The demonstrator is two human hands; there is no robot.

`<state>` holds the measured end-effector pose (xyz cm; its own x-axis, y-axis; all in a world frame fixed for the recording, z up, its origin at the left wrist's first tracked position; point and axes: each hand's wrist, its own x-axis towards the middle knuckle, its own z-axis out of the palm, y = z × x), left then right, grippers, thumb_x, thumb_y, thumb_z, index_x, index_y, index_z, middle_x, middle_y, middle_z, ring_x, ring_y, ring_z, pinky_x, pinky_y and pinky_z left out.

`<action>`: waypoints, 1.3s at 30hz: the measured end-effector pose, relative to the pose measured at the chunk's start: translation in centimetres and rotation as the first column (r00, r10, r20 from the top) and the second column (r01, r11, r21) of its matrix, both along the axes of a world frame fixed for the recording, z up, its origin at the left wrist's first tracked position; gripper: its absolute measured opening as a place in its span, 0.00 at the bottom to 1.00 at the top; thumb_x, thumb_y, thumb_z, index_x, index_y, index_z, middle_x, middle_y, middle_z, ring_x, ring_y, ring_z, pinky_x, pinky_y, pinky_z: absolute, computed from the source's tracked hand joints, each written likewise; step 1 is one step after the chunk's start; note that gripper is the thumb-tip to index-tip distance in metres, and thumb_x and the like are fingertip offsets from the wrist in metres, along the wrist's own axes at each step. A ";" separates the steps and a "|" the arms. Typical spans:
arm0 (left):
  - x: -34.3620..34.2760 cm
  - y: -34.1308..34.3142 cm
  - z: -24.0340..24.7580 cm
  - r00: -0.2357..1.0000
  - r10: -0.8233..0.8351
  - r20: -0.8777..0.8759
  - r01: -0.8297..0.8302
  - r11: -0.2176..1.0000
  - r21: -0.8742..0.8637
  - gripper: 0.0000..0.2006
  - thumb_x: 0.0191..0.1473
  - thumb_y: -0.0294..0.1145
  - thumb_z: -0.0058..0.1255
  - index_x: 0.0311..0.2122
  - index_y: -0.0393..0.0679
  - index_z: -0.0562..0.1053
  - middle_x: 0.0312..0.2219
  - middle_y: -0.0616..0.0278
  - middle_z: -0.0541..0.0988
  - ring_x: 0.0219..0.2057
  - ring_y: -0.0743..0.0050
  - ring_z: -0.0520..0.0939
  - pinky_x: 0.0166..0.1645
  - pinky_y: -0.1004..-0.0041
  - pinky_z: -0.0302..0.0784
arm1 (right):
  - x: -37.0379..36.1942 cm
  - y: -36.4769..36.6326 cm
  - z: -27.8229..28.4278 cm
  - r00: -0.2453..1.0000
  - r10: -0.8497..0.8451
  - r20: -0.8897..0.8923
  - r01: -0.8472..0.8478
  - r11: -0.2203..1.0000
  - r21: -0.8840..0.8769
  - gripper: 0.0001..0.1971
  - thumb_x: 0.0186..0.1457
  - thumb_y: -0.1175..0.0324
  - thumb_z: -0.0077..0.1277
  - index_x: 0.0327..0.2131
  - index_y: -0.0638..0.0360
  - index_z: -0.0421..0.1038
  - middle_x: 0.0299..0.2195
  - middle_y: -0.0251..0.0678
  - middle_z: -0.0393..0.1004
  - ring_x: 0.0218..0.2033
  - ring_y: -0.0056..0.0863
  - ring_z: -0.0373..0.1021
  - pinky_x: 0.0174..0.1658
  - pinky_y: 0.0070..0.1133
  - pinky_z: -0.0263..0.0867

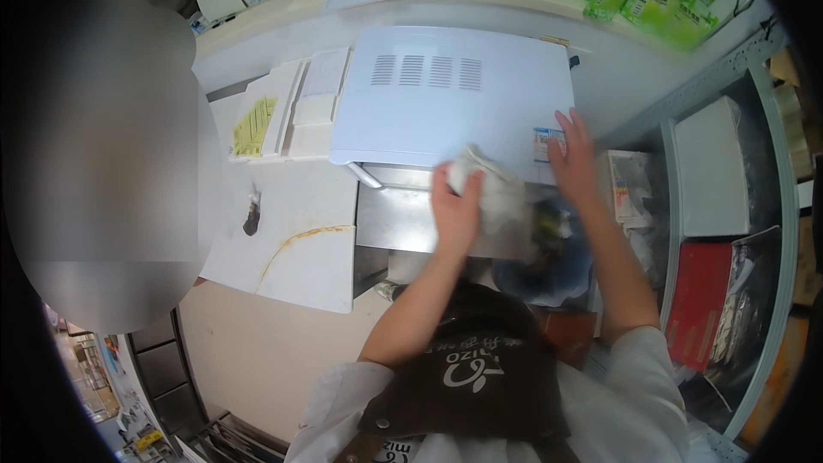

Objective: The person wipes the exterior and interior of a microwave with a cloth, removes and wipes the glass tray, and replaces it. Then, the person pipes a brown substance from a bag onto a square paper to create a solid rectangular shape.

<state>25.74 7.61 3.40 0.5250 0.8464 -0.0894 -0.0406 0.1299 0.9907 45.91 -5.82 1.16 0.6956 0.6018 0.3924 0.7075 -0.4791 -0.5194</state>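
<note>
**Handling the Cloth at the Appliance's Near Edge**

Directions are read on a clock face centred on the appliance's top panel, with 12 at the far side.

Position. The whitish cloth [499,197] is at 5 o'clock, at the near edge of the white appliance [480,111]. The left hand [456,214], at 6 o'clock, grips the bunched fabric between thumb and fingers. The right hand [576,163], at 4 o'clock, holds nothing; its fingers are spread at the near right corner, by the small label [542,145]. The two hands are apart. Blur hides the cloth's lower folds, so its exact contact with the edge cannot be confirmed.

Technique. The step in hand is judged to be wiping.

1. Fold the cloth into a flat pad, so that pressure spreads evenly under the left fingers.
2. Gather in any loose tail; it could trail into the blue-grey bag [540,283] below, at 5 o'clock.
3. Brace with the right hand, fingers flat, so that the appliance does not skid.
4. Stroke along the near edge from 5 toward 8 o'clock in overlapping passes, easing off at the handle [366,175].
5. Lighten pressure at the label; rubbing across its border could lift it.
6. Use a well-wrung cloth near the vent slots [439,74], toward 11 o'clock.
7. Turn to a clean face once the pad soils.
</note>
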 end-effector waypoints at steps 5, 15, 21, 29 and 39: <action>-3.0 6.8 -1.5 0.927 0.365 0.085 -0.375 0.904 0.206 0.15 0.63 0.32 0.53 0.51 0.37 0.68 0.44 0.54 0.76 0.43 0.71 0.76 0.48 0.70 0.74 | 0.2 -0.3 0.4 1.000 -0.022 -0.003 0.022 0.999 -0.035 0.25 0.63 0.62 0.51 0.63 0.52 0.65 0.67 0.48 0.57 0.63 0.54 0.61 0.64 0.39 0.59; -3.0 4.2 -7.2 0.938 0.345 0.021 -0.314 0.878 -0.362 0.24 0.63 0.38 0.54 0.58 0.37 0.63 0.45 0.52 0.77 0.41 0.64 0.79 0.45 0.69 0.78 | -0.2 -0.2 0.5 0.996 -0.034 -0.082 0.033 0.999 -0.025 0.26 0.63 0.61 0.50 0.63 0.51 0.64 0.69 0.46 0.55 0.64 0.52 0.58 0.65 0.39 0.58; 0.7 -3.8 -4.6 0.980 -0.186 -0.068 0.186 0.982 -0.010 0.17 0.57 0.33 0.61 0.47 0.38 0.72 0.39 0.59 0.79 0.41 0.72 0.77 0.48 0.71 0.74 | 0.1 -0.2 0.3 0.987 -0.031 -0.155 0.033 0.999 0.010 0.26 0.63 0.61 0.51 0.63 0.51 0.65 0.68 0.46 0.55 0.64 0.53 0.58 0.65 0.39 0.58; -7.4 1.9 -1.5 0.977 -0.210 -0.039 0.207 0.976 -0.060 0.13 0.59 0.29 0.57 0.48 0.38 0.72 0.38 0.63 0.79 0.39 0.78 0.78 0.46 0.74 0.75 | -0.1 -0.4 0.9 0.998 -0.061 0.012 0.061 0.997 -0.039 0.26 0.61 0.63 0.52 0.62 0.53 0.66 0.66 0.48 0.59 0.63 0.52 0.59 0.65 0.40 0.56; -14.9 1.0 -1.0 0.978 -0.090 0.187 0.184 0.796 -0.577 0.24 0.62 0.36 0.56 0.59 0.40 0.65 0.49 0.60 0.76 0.51 0.70 0.77 0.57 0.66 0.73 | -18.8 0.4 3.3 0.586 0.670 -0.456 -0.618 0.733 0.283 0.38 0.56 0.53 0.62 0.67 0.48 0.59 0.71 0.48 0.48 0.68 0.50 0.54 0.66 0.43 0.57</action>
